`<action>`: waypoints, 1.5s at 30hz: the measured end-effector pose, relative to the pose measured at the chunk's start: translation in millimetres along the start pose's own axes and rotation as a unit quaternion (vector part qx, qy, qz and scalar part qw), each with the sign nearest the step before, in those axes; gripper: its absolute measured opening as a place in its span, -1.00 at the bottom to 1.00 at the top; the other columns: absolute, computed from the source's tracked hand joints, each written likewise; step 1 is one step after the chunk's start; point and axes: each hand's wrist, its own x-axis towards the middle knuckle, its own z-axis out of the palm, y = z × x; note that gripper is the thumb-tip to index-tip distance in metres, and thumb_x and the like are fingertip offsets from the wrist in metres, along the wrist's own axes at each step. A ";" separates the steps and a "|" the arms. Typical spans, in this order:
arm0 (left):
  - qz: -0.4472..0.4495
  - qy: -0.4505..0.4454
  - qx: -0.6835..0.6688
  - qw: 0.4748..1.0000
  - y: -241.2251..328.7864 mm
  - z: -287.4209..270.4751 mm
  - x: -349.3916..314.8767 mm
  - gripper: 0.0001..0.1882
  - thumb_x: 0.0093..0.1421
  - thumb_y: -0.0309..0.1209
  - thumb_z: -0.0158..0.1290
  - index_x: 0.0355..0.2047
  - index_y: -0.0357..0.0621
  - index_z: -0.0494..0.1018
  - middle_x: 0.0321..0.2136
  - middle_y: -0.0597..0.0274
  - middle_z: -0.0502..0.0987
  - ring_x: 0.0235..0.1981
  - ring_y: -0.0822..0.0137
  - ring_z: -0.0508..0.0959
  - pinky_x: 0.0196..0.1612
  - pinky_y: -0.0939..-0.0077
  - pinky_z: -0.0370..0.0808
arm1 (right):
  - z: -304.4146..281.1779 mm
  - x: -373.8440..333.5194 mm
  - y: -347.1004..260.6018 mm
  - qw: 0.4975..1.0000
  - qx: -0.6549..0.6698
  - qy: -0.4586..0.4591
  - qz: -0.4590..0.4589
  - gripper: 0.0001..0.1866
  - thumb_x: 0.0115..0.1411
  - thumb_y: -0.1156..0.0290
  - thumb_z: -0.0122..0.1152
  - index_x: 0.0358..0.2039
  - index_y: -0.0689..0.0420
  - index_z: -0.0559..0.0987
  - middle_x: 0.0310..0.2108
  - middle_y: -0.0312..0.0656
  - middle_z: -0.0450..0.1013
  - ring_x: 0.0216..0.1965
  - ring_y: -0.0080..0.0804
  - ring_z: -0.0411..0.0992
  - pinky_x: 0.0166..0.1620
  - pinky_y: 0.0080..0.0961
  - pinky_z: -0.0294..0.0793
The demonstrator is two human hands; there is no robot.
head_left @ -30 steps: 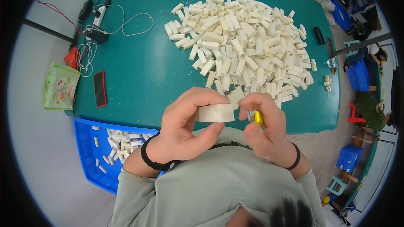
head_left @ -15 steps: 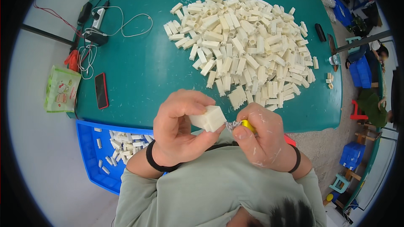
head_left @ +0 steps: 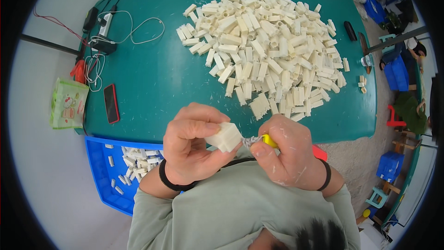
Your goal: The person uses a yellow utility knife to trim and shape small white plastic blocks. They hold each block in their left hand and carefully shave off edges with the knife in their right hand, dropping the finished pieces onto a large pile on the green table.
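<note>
My left hand (head_left: pixel 190 150) is closed around an off-white plastic block (head_left: pixel 226 138), holding it between thumb and fingers at the table's near edge. Facing it, my right hand (head_left: pixel 287 153) grips a yellow-handled tool (head_left: pixel 269 141). A grey, twisted-looking part sticks out of the handle and reaches the block's right end. Whether it enters the block cannot be made out. Beyond my hands a large heap of off-white hollow plastic pieces (head_left: pixel 273 51) covers much of the green table (head_left: pixel 148 74). A flat ragged piece (head_left: pixel 259 106) lies at the heap's near side.
At lower left, a blue bin (head_left: pixel 95 166) holds several white pieces. A red-edged phone (head_left: pixel 111 104), a power strip (head_left: pixel 106 25) with cables and a green-white bag (head_left: pixel 69 103) are on the left. A black object (head_left: pixel 350 31) and a clear cup (head_left: pixel 367 60) stand right. People work far right.
The block has shifted slightly left with my left hand, opening a wider gap to my right hand. More of the grey part of the tool shows. The view has tilted a little.
</note>
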 end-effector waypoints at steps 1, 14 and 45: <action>-0.003 -0.004 -0.004 1.000 0.4 -0.5 -0.1 -0.48 -0.19 -0.68 0.26 -0.22 -0.11 0.29 -0.32 0.04 0.46 -0.38 0.34 0.47 -0.38 0.56 0.40 | 0.1 -0.1 0.4 1.000 -0.002 0.001 -0.003 -0.72 0.03 0.29 0.27 -0.56 0.19 0.39 -0.66 -0.19 0.30 -0.71 -0.31 0.26 -0.67 -0.48 0.20; -0.025 -0.048 -0.021 0.998 2.2 -4.0 -1.3 -0.51 -0.14 -0.68 0.22 -0.21 -0.15 0.27 -0.30 0.03 0.47 -0.35 0.33 0.48 -0.36 0.55 0.42 | -0.7 -0.9 4.5 1.000 -0.020 0.004 -0.018 -0.70 0.03 0.25 0.26 -0.55 0.18 0.39 -0.67 -0.20 0.27 -0.72 -0.31 0.25 -0.67 -0.47 0.19; -0.180 -0.089 -0.114 0.973 6.6 -7.9 12.3 -0.60 -0.06 -0.46 0.27 -0.26 -0.21 0.32 -0.23 0.07 0.37 -0.33 0.31 0.44 -0.29 0.50 0.38 | -7.6 8.5 8.8 0.996 0.035 -0.025 0.072 -0.75 0.11 0.32 0.16 -0.55 0.22 0.40 -0.65 -0.12 0.29 -0.66 -0.21 0.27 -0.60 -0.44 0.24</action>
